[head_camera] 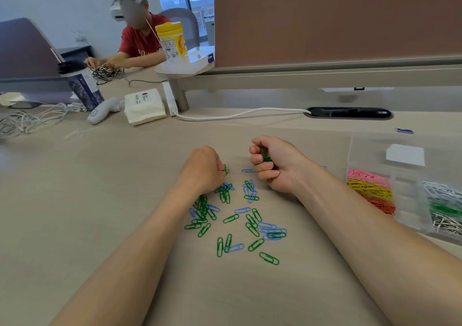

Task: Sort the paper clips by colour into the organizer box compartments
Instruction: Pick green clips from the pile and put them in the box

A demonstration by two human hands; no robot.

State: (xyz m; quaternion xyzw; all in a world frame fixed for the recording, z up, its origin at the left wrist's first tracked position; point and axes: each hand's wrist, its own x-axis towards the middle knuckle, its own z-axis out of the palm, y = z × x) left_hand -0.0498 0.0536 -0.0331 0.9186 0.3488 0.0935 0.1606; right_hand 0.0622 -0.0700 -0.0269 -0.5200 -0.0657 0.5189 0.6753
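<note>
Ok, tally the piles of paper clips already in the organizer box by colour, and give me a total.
Pink pile: 1
Yellow pile: 1
Orange-red pile: 1
White piles: 2
Green pile: 1
Total: 6 piles in the organizer box

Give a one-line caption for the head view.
Right hand grips green paper clips; left hand curls over the loose green and blue clips on the desk, organizer box alongside.
</note>
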